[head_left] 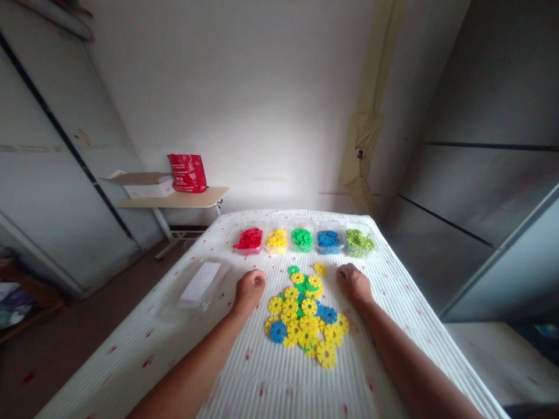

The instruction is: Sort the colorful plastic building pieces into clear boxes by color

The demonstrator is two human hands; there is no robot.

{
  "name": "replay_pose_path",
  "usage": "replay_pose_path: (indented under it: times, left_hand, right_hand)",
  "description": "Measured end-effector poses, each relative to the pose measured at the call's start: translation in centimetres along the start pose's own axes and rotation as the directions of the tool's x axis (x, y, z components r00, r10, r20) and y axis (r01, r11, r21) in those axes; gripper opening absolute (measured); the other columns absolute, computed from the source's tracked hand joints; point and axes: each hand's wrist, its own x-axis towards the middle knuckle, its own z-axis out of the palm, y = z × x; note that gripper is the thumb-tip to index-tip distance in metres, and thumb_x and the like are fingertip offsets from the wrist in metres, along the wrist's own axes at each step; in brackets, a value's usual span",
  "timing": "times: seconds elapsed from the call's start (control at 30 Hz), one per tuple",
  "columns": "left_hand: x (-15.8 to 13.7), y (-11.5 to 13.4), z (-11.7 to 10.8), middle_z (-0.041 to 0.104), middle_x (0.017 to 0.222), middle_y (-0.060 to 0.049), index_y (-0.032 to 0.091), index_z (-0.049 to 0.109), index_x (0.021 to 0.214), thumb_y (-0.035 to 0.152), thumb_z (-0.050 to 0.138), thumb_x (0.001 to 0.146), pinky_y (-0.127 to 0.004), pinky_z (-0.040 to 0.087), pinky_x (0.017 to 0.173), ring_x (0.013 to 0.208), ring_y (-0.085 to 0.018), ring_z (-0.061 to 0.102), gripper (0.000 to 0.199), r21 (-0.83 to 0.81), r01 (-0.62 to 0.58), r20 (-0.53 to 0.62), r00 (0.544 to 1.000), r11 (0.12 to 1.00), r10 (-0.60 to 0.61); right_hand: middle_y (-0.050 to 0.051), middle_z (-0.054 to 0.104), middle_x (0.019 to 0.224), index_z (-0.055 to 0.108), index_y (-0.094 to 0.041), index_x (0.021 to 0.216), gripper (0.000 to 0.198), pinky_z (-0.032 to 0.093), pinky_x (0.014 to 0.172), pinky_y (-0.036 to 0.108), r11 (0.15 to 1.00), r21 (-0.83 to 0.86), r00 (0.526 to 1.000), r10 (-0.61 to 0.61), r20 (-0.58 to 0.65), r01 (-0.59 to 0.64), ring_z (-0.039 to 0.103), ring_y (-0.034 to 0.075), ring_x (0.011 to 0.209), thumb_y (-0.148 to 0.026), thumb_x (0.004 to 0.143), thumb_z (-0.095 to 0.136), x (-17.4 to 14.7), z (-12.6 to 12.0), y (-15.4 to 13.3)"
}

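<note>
My left hand (251, 288) rests on the table with its fingers curled into a loose fist, left of a loose pile of flower-shaped plastic discs. On the pile's other side my right hand (354, 283) also lies closed, near a single yellow disc (320, 269). No object shows in either fist, and neither touches the pile. Most discs in it are yellow (308, 324), with some blue ones (278, 331) and green ones (294, 270) among them, many overlapping. Behind them stands a row of clear tubs with red pieces (250, 238), yellow pieces (276, 237), green discs (301, 236), blue discs (328, 238) and light green pieces (360, 240).
A clear plastic container with a white label (200, 281) lies left of my left hand. The table has a white ribbed cloth (262, 384). At the back left, a small desk (192, 199) bears a cardboard box (148, 185) and a red bag (187, 173). Grey cabinets (476, 192) stand right.
</note>
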Motion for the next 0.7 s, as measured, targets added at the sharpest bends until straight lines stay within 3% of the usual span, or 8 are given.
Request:
replay_pose_path:
  times: [0.1, 0.2, 0.37, 0.53, 0.63, 0.7]
  left_hand:
    - [-1.3, -1.2, -0.7, 0.062, 0.067, 0.001, 0.016, 0.062, 0.074, 0.013, 0.048, 0.065, -0.021, 0.044, 0.060, 0.064, -0.012, 0.057, 0.017, -0.015, -0.057, 0.057, 0.997, 0.998, 0.057]
    - [-1.8, -1.5, -0.9, 0.061, 0.068, 0.000, 0.016, 0.061, 0.078, 0.016, 0.047, 0.067, -0.021, 0.045, 0.060, 0.064, -0.012, 0.056, 0.018, -0.091, -0.101, 0.042, 0.994, 0.991, 0.105]
    - [-1.8, -1.2, -0.7, 0.061, 0.072, -0.001, 0.016, 0.061, 0.074, 0.015, 0.045, 0.067, -0.022, 0.045, 0.064, 0.068, -0.012, 0.056, 0.017, -0.068, -0.167, 0.012, 0.986, 0.984, 0.168]
    - [-1.8, -1.7, -0.5, 0.061, 0.071, 0.000, 0.016, 0.061, 0.077, 0.017, 0.045, 0.069, -0.020, 0.044, 0.059, 0.065, -0.012, 0.056, 0.018, -0.095, -0.135, 0.028, 0.990, 0.986, 0.139]
    - [-1.8, -1.8, -0.5, 0.061, 0.072, 0.000, 0.017, 0.061, 0.076, 0.016, 0.045, 0.068, -0.019, 0.043, 0.058, 0.064, -0.011, 0.055, 0.018, -0.095, -0.115, 0.035, 0.992, 0.989, 0.119]
    - [-1.8, -1.7, -0.5, 0.061, 0.072, 0.000, 0.017, 0.061, 0.076, 0.016, 0.045, 0.068, -0.019, 0.043, 0.058, 0.064, -0.011, 0.055, 0.017, -0.097, -0.118, 0.033, 0.992, 0.988, 0.122]
  right_hand:
    - [0.003, 0.063, 0.092, 0.064, -0.022, 0.089, 0.022, 0.034, 0.061, 0.020, 0.999, 0.032, 0.999, -0.006, 0.038, 0.005, 0.055, 0.012, 0.077, -0.022, 0.081, 0.043, 0.5, -0.2, -0.6]
    - [0.003, 0.063, 0.098, 0.063, -0.022, 0.095, 0.024, 0.037, 0.066, 0.020, 0.997, 0.068, 0.996, -0.052, 0.073, 0.047, 0.057, 0.013, 0.083, -0.025, 0.082, 0.043, 1.2, -0.3, -1.6]
    - [0.007, 0.061, 0.103, 0.060, -0.021, 0.104, 0.035, 0.040, 0.066, 0.023, 1.000, -0.013, 0.994, -0.008, 0.111, 0.010, 0.059, 0.016, 0.084, -0.043, 0.081, 0.045, 2.3, 0.0, -4.2]
    - [0.009, 0.060, 0.097, 0.063, -0.020, 0.090, 0.037, 0.040, 0.062, 0.026, 0.995, -0.081, 0.986, 0.063, 0.153, -0.051, 0.060, 0.019, 0.079, -0.050, 0.071, 0.053, 3.1, 1.0, -5.6]
    - [0.007, 0.061, 0.088, 0.064, -0.020, 0.081, 0.029, 0.039, 0.061, 0.027, 0.976, 0.163, 0.983, 0.125, 0.133, -0.146, 0.059, 0.018, 0.075, -0.043, 0.064, 0.060, 3.8, 1.7, -4.8]
    - [0.004, 0.061, 0.075, 0.064, -0.019, 0.075, 0.027, 0.037, 0.058, 0.026, 0.907, 0.378, 0.979, 0.142, 0.144, -0.187, 0.057, 0.017, 0.067, -0.041, 0.061, 0.062, 4.3, 2.0, -3.8]
